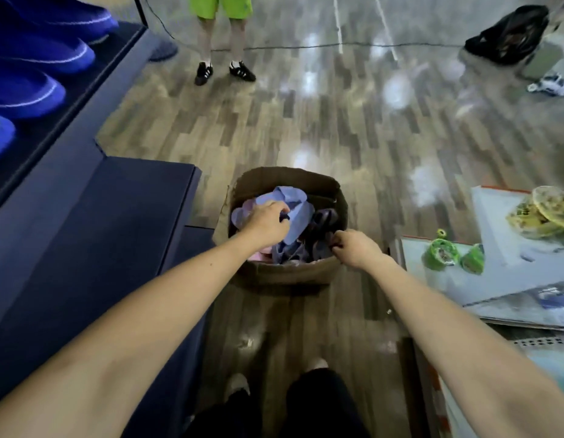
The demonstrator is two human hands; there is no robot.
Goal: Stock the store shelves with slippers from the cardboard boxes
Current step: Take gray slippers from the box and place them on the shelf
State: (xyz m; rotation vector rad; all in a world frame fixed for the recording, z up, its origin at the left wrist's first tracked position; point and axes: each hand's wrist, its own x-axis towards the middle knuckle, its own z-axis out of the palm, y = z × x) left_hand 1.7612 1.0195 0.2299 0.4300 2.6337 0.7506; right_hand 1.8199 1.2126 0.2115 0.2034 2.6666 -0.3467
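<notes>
Head view, near field: 2 bare forearms extend forward and down from the bottom corners, converging on an open cardboard box (287,273) standing on the wood-pattern floor (337,128).

Left hand (268,221): palm down inside the box, fingers curled shut around a dark item among the pale blue slippers (298,213); what exactly is gripped cannot be told.

Right hand (353,248): at the box's right near rim, thumb and fingers pinched closed on a dark slipper (321,238) lying in the right half of the box. A pink piece shows at the box's left inner edge.

Left of the box, a dark blue shelf unit (94,235) rises in steps; its upper tier carries a row of bright blue slippers (31,90) with pale trim lines.

Right of the box, flattened sheets (511,279) lie on the floor bearing green round packets (441,256) and yellow-patterned discs (546,210). No writing on them is legible.

Far field: a standing person in green shorts (220,6) and black shoes with white stripes (223,71); no brand can be read. A black bag (508,34) sits at far right.
</notes>
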